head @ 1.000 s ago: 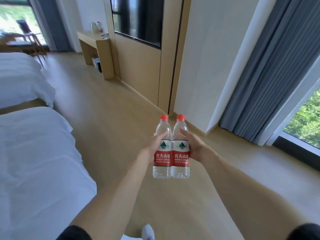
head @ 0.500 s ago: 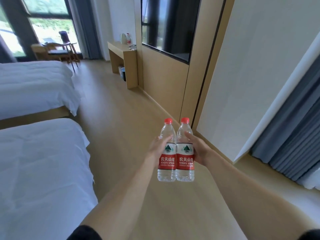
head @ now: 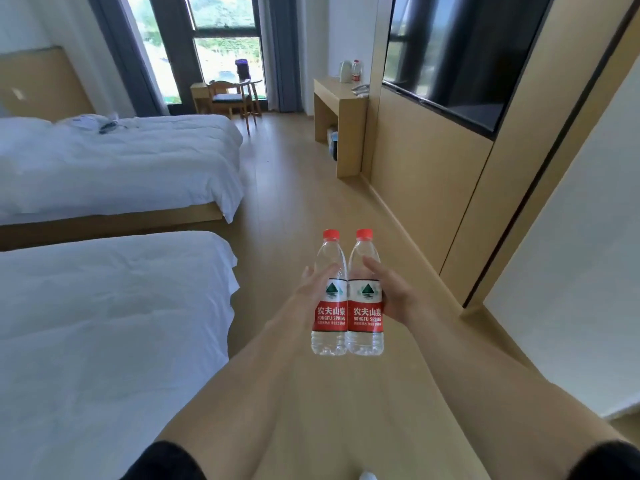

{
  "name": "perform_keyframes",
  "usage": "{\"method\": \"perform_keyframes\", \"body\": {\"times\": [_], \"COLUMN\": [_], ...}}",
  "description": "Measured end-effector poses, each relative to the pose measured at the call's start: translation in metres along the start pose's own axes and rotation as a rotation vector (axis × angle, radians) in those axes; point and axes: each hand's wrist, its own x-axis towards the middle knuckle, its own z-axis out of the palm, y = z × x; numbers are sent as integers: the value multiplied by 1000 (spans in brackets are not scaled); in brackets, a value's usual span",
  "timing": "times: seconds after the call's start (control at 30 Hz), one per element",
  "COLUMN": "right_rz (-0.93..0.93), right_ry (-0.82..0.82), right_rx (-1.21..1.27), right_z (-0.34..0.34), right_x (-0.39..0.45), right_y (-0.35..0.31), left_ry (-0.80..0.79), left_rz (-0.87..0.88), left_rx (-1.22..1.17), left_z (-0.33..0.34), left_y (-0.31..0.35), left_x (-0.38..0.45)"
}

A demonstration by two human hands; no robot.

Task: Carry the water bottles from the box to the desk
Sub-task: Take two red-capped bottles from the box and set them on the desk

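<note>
Two clear water bottles with red caps and red labels stand upright side by side in front of me, above the floor. My left hand (head: 311,292) grips the left bottle (head: 329,313) from its left side. My right hand (head: 391,292) grips the right bottle (head: 365,317) from its right side, thumb across the shoulder. The two bottles touch each other. The wooden desk (head: 341,98) stands far ahead against the right wall, with a white kettle (head: 344,71) and another red-labelled bottle (head: 356,72) on top. No box is in view.
Two beds with white covers, near (head: 104,323) and far (head: 121,161), fill the left side. A wooden floor aisle (head: 294,188) runs between them and the wood-panelled right wall with a dark screen (head: 457,53). A chair (head: 230,98) stands by the far window.
The view has swung left and forward: the grey curtain on the right has left the view, and the far bed, window and desk now lie ahead. Both hands still hold the bottles together.
</note>
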Motion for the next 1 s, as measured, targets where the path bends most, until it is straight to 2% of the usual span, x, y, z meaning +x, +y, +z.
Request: {"method": "perform_keyframes", "body": {"times": [0.27,0.5,0.77,1.0], "right_rz": [8,33,36,39], "right_ry": [-154,-211,-173,-126], "right_rx": [-75,-99,-92,-102], "right_z": [-20,-24,-15,13], "right_x": [120,206,332,448], "right_y": [-76,-108,-141,-195], "left_ry": [89,133,120,73], "left_rz": [31,63,33,17], "left_rx": [-165,-144,-157,-145], "left_z": [18,10,-20,-60], "left_y": [68,101,145,216], "left_x": [92,170,289,407]}}
